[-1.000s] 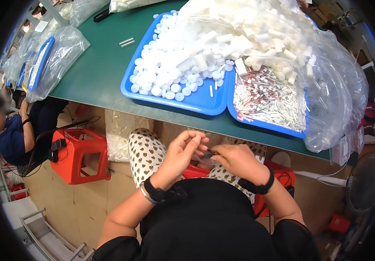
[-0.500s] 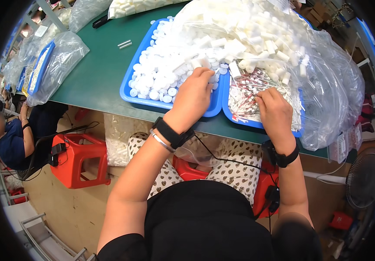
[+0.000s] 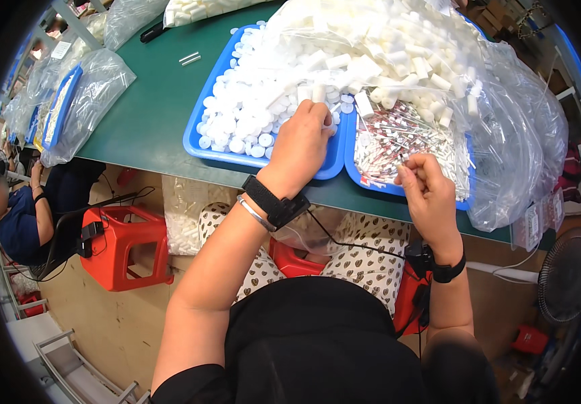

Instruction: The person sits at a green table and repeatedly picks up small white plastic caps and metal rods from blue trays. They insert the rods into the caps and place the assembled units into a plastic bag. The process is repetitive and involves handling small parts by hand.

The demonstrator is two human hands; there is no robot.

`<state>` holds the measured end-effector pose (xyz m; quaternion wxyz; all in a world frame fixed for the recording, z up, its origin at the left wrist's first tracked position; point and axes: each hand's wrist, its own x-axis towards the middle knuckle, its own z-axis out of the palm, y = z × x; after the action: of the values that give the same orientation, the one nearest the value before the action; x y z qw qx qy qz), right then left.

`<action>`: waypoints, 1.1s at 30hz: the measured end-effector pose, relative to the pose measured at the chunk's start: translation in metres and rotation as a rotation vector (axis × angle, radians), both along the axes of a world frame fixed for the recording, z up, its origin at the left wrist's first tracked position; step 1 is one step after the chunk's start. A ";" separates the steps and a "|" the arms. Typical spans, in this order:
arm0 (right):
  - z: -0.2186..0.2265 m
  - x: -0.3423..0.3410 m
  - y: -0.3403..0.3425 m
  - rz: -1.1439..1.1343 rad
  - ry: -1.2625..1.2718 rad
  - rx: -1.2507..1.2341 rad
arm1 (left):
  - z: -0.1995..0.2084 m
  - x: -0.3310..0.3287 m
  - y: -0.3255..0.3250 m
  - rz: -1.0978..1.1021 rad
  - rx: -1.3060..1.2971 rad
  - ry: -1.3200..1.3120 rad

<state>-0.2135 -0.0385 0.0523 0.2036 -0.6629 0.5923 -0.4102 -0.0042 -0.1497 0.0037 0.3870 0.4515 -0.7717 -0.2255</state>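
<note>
My left hand is over the right front part of a blue tray of translucent white plastic discs. Its fingers are drawn together, and what they grip, if anything, is hidden. White foam-like cylinders heap up just beyond the fingertips. To the right, my right hand hovers above the front edge of a second blue tray, which holds many thin pin-like pieces with white and dark red parts. Thumb and forefinger meet in a pinch; a tiny dark bit shows there, too small to name.
Clear plastic bags bulge at the right table edge. Two short metallic rods and a black marker lie on the green table. Left stands a red stool, with another person beyond; a fan is at right.
My right hand has drawn back toward me from the pin-like pieces, with its fingers lifted and pinched. My left hand has barely shifted over the discs.
</note>
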 end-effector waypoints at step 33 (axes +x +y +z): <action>0.001 0.040 0.047 0.173 0.069 0.119 | -0.008 0.023 0.137 -0.290 1.398 1.574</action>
<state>-0.1735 0.0082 0.0532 0.2567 -0.7120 0.5629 -0.3321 0.0186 -0.0124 -0.0045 0.4013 0.2043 -0.0491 -0.8915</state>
